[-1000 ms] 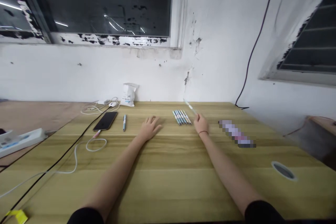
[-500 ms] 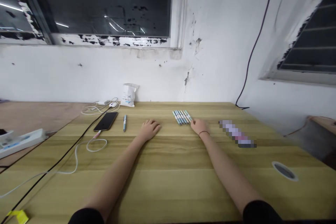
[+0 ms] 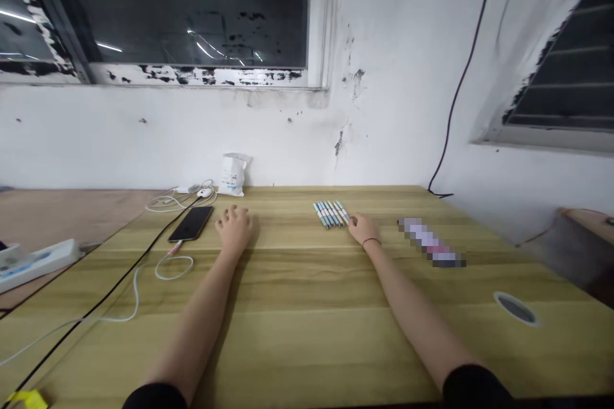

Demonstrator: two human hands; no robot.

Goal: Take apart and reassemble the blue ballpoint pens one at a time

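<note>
Several slim pale blue and green pens (image 3: 330,215) lie side by side in a slanted row on the wooden table. My right hand (image 3: 364,231), a thin band at its wrist, is at the row's right end, its fingers closed at the lower end of the outermost pen. To the left, my left hand (image 3: 235,230) reaches over the tabletop with its fingers apart and slightly bent. It covers the spot where a single pen lay, so that pen is hidden. A dark phone (image 3: 191,223) lies just left of this hand, plugged into a white cable.
A white plastic packet (image 3: 233,175) stands by the wall. Coiled white cables (image 3: 185,197) and a black cord (image 3: 139,268) run along the left. A power strip (image 3: 41,264) sits at far left. On the right are a pixelated item (image 3: 432,243) and a cable hole (image 3: 515,308).
My left hand has moved left, from the table's middle to over the single pen, which no longer shows. My right hand stays at the row's end. The view has shifted slightly.
</note>
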